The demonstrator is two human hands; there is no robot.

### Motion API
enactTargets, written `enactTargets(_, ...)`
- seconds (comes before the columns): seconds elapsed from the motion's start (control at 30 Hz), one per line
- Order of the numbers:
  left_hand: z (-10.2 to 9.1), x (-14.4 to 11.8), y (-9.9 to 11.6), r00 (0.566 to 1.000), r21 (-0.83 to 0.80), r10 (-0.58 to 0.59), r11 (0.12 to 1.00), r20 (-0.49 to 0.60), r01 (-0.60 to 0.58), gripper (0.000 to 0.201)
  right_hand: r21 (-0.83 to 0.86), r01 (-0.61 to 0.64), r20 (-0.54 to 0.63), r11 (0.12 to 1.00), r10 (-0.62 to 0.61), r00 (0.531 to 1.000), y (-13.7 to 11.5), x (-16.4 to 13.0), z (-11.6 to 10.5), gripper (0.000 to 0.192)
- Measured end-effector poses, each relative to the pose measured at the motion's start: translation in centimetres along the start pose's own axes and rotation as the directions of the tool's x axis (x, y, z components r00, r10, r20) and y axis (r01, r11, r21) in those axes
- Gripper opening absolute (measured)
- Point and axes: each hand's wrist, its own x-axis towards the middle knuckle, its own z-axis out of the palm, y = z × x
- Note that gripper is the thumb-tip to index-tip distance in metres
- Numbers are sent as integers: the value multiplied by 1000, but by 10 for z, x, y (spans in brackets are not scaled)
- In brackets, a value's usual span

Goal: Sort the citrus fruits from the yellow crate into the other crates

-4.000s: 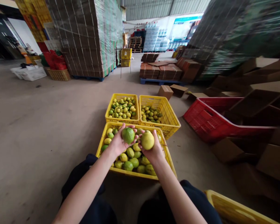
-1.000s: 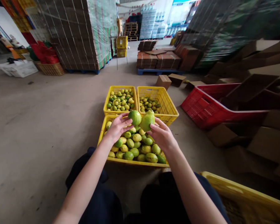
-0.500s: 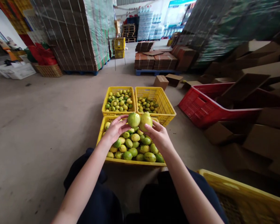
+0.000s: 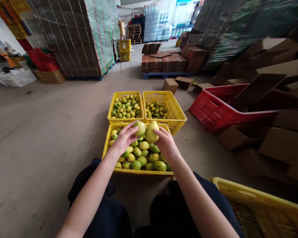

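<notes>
You are holding one fruit in each hand above the near yellow crate. Your left hand is gripping a green fruit, fingers curled over its top and left side. Your right hand is gripping a paler, yellow-green fruit from its right side. The two fruits are touching or all but touching each other, side by side, over the far end of that crate.

The near crate is sitting on the concrete floor just beyond your knees, and it is holding a heap of green and yellow fruit. Just past it, two more yellow crates are standing side by side: the far left crate is well filled with small fruit, and the far right crate is carrying only a low layer.

To the right, a red crate is lying tilted among loose cardboard boxes. At the near right, the rim of another yellow crate is showing beside your leg. Far off to the left, a tall wrapped stack of flattened cartons is standing on a pallet.
</notes>
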Motion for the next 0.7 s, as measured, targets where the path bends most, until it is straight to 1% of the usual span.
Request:
enactTargets(0.07, 0, 0, 1, 999, -75, -37, 996, 31, 40, 35, 86, -22, -6, 996, 23, 1000, 0, 2, 1, 18)
enactTargets(0.13, 0, 0, 2, 996, -139, -66, 988, 60, 74, 42, 153, -46, -7, 987, 48, 999, 0, 4, 2, 15)
enactTargets(0.2, 2, 1, 2, 995, -175, -78, 981, 66, 88, 42, 189, -68, -18, 980, 72, 997, 0, 5, 4, 17)
enactTargets(0.27, 5, 1, 1, 997, -172, -75, 982, 32, 80, 37, 197, -69, -40, 978, 78, 996, 1, 5, 6, 20)
enactTargets(0.3, 6, 1, -1, 998, -158, -67, 985, 8, 67, 33, 196, -66, -42, 978, 75, 996, 2, 4, 8, 22)
enactTargets(0.37, 9, 2, -3, 999, -121, -29, 992, -21, 27, 24, 194, -75, -5, 978, 78, 997, 4, 3, 11, 28)
enactTargets(0.43, 10, 2, -6, 1000, -94, 15, 995, -5, -15, 20, 190, -113, 57, 975, 104, 993, 6, 3, 12, 32)
enactTargets(0.5, 10, 3, -9, 999, -77, 49, 996, 20, -47, 21, 176, -152, 93, 973, 137, 986, 8, 2, 12, 34)
enactTargets(0.57, 6, 7, -14, 998, -44, 70, 997, 10, -69, 23, 168, -167, 102, 972, 151, 983, 9, 3, 10, 33)
enactTargets(0.63, 1, 11, -24, 998, 36, 47, 998, -52, -46, 23, 184, -164, 102, 969, 147, 984, 9, 5, 7, 32)
enactTargets(0.7, -6, 13, -40, 993, 160, -45, 985, -111, 63, 20, 226, -164, 99, 960, 145, 985, 8, 7, 1, 30)
